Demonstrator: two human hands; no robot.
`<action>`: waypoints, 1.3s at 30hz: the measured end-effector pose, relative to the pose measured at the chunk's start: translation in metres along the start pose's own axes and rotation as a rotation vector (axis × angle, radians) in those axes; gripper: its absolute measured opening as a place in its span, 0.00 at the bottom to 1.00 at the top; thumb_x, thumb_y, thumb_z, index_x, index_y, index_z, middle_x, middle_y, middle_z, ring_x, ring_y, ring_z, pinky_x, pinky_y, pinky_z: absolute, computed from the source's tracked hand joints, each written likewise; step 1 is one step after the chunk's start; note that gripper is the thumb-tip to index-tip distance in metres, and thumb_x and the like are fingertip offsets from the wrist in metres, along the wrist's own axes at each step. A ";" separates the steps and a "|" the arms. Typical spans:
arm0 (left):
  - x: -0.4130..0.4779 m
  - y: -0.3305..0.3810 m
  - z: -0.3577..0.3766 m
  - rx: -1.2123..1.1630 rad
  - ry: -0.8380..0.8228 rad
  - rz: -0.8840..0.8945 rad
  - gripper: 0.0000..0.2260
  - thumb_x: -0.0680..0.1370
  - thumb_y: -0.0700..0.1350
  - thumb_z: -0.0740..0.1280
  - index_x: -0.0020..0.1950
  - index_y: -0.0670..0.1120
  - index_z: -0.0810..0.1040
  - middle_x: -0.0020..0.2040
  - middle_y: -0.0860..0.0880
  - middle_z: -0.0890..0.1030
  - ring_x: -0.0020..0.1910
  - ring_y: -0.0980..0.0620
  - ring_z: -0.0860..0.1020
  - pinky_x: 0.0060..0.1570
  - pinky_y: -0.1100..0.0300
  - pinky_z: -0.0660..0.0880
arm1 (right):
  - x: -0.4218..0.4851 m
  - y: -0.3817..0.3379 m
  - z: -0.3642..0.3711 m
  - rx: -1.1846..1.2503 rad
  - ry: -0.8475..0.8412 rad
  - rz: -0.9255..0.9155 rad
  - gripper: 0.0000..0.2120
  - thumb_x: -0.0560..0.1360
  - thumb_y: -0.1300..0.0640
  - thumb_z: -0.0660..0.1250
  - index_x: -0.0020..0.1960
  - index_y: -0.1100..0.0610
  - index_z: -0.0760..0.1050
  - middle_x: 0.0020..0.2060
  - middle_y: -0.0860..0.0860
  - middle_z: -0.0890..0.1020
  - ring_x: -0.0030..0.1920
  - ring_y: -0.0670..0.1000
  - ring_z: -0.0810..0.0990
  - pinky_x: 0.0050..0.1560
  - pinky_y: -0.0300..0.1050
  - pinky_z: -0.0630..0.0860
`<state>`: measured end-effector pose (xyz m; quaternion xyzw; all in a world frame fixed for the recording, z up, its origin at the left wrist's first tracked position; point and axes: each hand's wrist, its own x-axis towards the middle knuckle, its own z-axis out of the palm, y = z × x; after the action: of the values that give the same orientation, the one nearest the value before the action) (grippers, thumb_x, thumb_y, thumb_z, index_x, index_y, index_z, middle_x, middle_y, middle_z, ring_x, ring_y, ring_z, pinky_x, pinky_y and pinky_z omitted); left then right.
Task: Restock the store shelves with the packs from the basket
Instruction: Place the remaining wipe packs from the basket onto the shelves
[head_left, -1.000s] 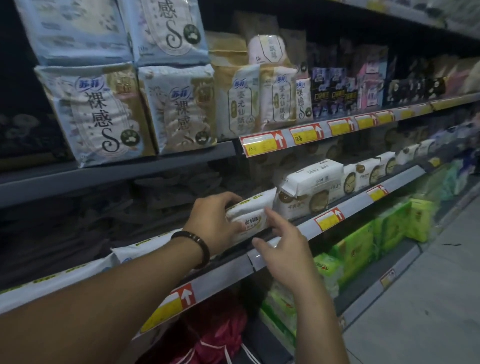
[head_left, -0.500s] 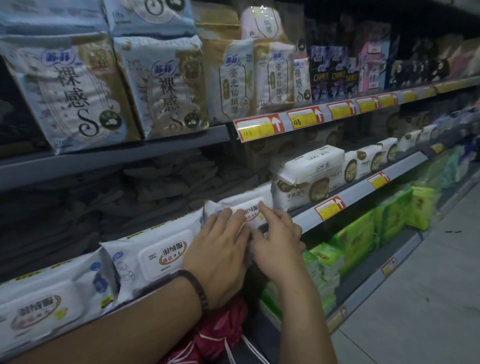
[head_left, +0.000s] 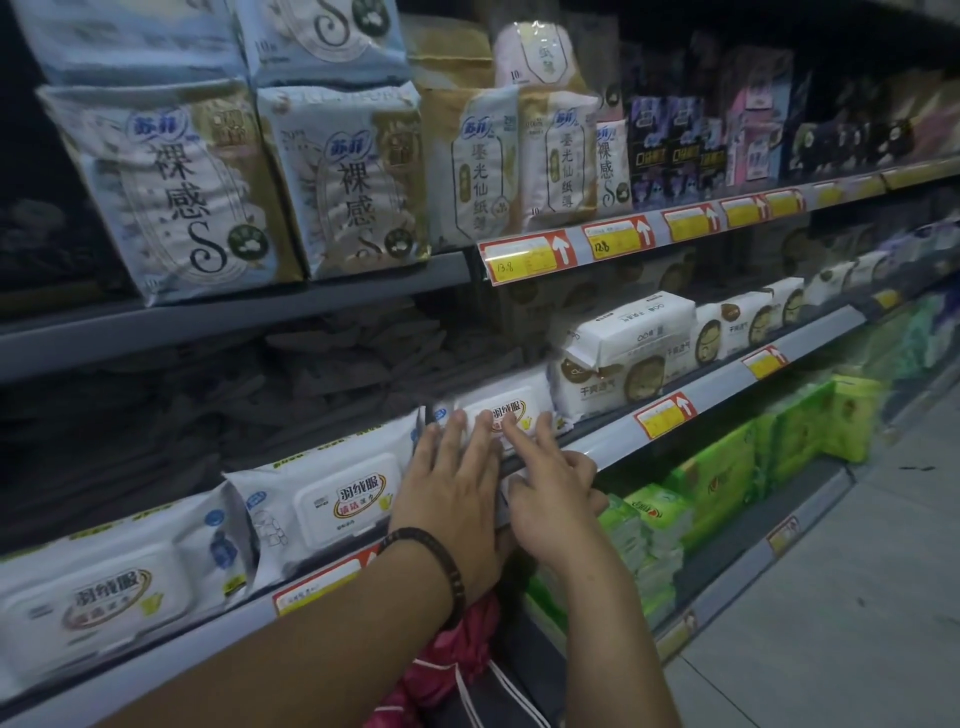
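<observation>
Left hand (head_left: 451, 486) and right hand (head_left: 551, 496) lie flat-fingered against the wipes pack (head_left: 524, 396) on the shelf (head_left: 615, 441), gripping nothing. White tissue packs (head_left: 626, 340) stand at its two o'clock.

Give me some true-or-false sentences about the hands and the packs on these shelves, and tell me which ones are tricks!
1. The left hand and the right hand both touch a white wipes pack on the shelf. True.
2. The left hand is a closed fist. False: its fingers lie straight on the wipes pack.
3. A dark bracelet is on the left wrist. True.
4. The packs lower down on the right are red. False: those are green packs.
5. The arrow on the price tag points down. False: it points up.
</observation>
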<state>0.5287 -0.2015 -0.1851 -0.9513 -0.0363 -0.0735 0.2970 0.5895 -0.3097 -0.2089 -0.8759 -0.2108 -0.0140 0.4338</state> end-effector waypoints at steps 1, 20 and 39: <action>-0.002 0.000 -0.002 -0.028 0.011 -0.003 0.37 0.83 0.63 0.44 0.84 0.42 0.39 0.84 0.39 0.35 0.82 0.37 0.35 0.80 0.36 0.39 | -0.001 0.000 -0.002 -0.007 0.005 0.000 0.34 0.83 0.59 0.59 0.81 0.30 0.56 0.85 0.39 0.44 0.75 0.53 0.55 0.61 0.51 0.52; -0.122 -0.071 0.028 -0.134 -0.026 -0.140 0.45 0.77 0.69 0.57 0.85 0.44 0.48 0.85 0.41 0.41 0.83 0.36 0.39 0.79 0.33 0.42 | -0.042 -0.103 0.010 -0.068 -0.291 -0.196 0.27 0.82 0.54 0.61 0.80 0.41 0.68 0.77 0.54 0.73 0.75 0.56 0.73 0.73 0.49 0.72; -0.240 -0.125 0.051 -0.247 0.026 -0.302 0.46 0.63 0.62 0.72 0.77 0.40 0.72 0.80 0.34 0.64 0.78 0.30 0.64 0.72 0.35 0.60 | -0.122 -0.152 0.087 -0.376 -0.150 -0.437 0.25 0.80 0.55 0.61 0.77 0.49 0.67 0.69 0.52 0.70 0.71 0.57 0.70 0.70 0.53 0.71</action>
<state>0.2837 -0.0757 -0.1956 -0.9633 -0.1654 -0.1333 0.1640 0.4062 -0.2058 -0.1736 -0.8733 -0.4196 -0.0812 0.2338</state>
